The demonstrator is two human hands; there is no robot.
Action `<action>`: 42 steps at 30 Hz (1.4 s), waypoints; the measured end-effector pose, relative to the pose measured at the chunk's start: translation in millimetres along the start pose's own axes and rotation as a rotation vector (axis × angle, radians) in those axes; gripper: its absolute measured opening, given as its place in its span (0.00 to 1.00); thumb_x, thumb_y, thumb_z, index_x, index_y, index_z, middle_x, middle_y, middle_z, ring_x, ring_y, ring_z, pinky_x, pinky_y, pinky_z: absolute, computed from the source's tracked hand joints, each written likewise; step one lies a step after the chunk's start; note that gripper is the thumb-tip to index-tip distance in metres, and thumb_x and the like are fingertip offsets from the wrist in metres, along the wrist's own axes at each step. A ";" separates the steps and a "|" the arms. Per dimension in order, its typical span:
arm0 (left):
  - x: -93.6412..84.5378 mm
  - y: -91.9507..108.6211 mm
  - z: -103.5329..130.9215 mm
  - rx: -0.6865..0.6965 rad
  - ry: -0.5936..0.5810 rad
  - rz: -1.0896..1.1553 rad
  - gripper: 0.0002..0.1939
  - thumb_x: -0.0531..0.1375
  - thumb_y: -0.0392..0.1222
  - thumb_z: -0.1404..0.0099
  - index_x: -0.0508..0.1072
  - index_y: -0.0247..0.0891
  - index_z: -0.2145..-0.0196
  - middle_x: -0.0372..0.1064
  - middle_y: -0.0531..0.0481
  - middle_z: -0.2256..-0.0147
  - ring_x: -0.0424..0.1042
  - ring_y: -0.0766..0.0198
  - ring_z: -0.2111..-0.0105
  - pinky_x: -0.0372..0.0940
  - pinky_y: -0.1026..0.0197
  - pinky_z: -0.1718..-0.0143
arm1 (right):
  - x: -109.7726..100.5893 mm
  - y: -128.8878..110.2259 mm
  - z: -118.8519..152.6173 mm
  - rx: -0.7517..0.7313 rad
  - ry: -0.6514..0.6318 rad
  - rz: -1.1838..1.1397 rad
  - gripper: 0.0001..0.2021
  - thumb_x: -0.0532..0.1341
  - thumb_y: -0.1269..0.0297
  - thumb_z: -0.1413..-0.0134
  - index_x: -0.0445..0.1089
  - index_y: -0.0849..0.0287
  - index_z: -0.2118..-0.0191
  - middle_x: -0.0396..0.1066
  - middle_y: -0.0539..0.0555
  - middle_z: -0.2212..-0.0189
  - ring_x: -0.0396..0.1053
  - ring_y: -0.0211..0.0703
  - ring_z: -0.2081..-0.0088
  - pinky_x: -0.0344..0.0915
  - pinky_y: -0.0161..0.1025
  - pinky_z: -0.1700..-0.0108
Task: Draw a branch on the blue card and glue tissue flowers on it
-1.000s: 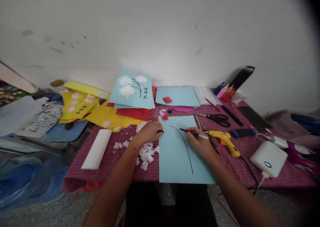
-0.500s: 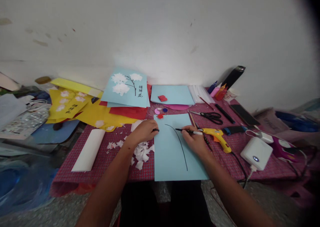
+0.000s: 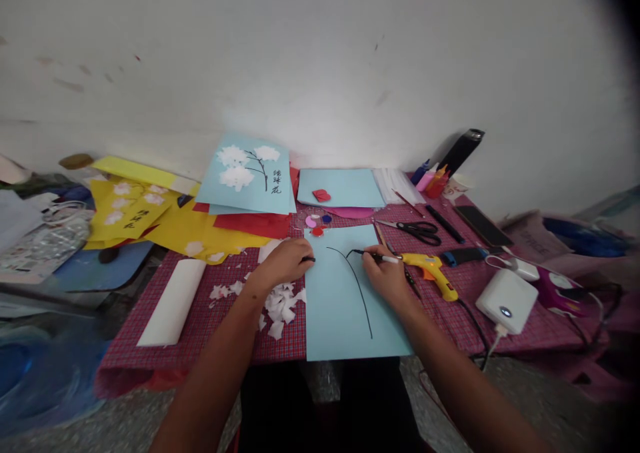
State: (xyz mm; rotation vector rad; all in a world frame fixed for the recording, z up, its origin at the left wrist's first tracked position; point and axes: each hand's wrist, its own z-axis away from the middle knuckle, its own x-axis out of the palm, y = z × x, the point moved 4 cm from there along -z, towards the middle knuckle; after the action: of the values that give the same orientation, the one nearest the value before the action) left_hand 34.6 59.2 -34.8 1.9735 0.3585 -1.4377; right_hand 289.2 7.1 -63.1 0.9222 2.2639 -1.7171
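Observation:
A light blue sheet of paper (image 3: 333,313) lies in front of me with a long curved black line on it. My right hand (image 3: 387,273) is closed around a black marker pen (image 3: 380,258) with a white band, its tip over the upper right of the sheet. A short stroke runs from the curve towards that tip. At the sheet's left edge my left hand (image 3: 287,261) is closed, pinching a small black pen cap (image 3: 309,259). Torn white paper scraps (image 3: 281,306) lie below the left hand.
Right of the sheet lie a yellow glue gun (image 3: 433,271), black scissors (image 3: 415,228) and a white power bank (image 3: 507,303). Blue cards with white flowers (image 3: 240,166) lean behind, beside yellow sheets (image 3: 190,230). A folded white paper (image 3: 173,303) lies at left.
A short dark stroke has appeared between the long curve and the pen tip, on the curve's right side. The whole view has shifted slightly; the left hand stays at the sheet's edge.

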 end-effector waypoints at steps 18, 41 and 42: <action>0.0 0.2 0.5 0.012 0.007 -0.009 0.07 0.58 0.41 0.33 0.76 0.38 0.63 0.72 0.46 0.62 0.71 0.57 0.58 0.64 0.56 0.53 | 0.0 -44.7 28.4 -0.139 -0.210 -0.005 0.10 0.58 0.64 0.43 0.74 0.54 0.58 0.77 0.53 0.63 0.75 0.47 0.62 0.70 0.43 0.59; -1.1 1.9 1.5 0.016 0.014 -0.019 0.07 0.58 0.41 0.33 0.76 0.38 0.64 0.72 0.46 0.61 0.71 0.57 0.57 0.64 0.57 0.53 | 4.1 -42.5 27.1 -0.241 -0.119 -0.025 0.09 0.59 0.67 0.42 0.75 0.55 0.58 0.77 0.54 0.62 0.75 0.47 0.59 0.70 0.44 0.55; -0.7 1.3 1.2 0.017 0.013 -0.020 0.07 0.58 0.40 0.33 0.76 0.38 0.64 0.72 0.46 0.62 0.71 0.57 0.57 0.64 0.57 0.53 | 1.2 -42.0 26.3 -0.221 -0.103 -0.025 0.09 0.59 0.66 0.42 0.75 0.55 0.57 0.77 0.54 0.61 0.75 0.47 0.59 0.70 0.44 0.55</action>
State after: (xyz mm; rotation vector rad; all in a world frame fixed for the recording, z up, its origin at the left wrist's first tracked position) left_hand 34.2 57.6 -33.9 1.9991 0.3740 -1.4450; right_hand 258.7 -23.0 -38.0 0.7445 2.3456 -1.4499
